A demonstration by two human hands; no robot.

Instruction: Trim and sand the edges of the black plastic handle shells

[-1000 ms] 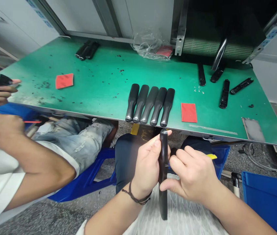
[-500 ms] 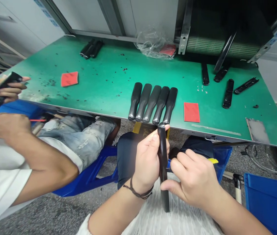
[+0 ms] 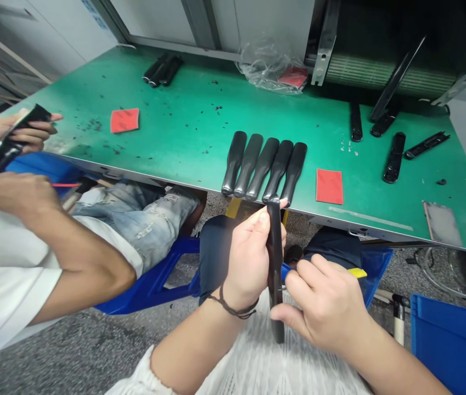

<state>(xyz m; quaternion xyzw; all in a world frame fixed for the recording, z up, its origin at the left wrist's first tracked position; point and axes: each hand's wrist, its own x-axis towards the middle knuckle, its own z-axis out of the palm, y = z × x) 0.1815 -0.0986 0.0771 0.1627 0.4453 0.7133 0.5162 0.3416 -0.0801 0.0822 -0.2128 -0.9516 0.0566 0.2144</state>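
Note:
My left hand [image 3: 249, 260] is wrapped round a long black plastic handle part [image 3: 274, 241] held upright, edge-on, just below the bench's front edge. My right hand [image 3: 325, 307] is closed beside it, thumb pressed on the part's lower half; a yellow-tipped tool [image 3: 357, 272] shows past its knuckles. A row of several matching black handle parts [image 3: 263, 169] lies side by side on the green bench [image 3: 183, 131] right above my hands. A red pad [image 3: 329, 186] lies to their right.
A co-worker in a white shirt sits at left, their hands [image 3: 18, 131] holding another black part. More black parts [image 3: 394, 156] lie at right and back left [image 3: 162, 69]. A second red pad [image 3: 124, 120], a plastic bag [image 3: 271, 68], blue bins [image 3: 453, 343].
The view has shifted slightly; my hands and the black part sit a little higher, nearer the bench edge. My grip is the same. The co-worker's hands moved a little.

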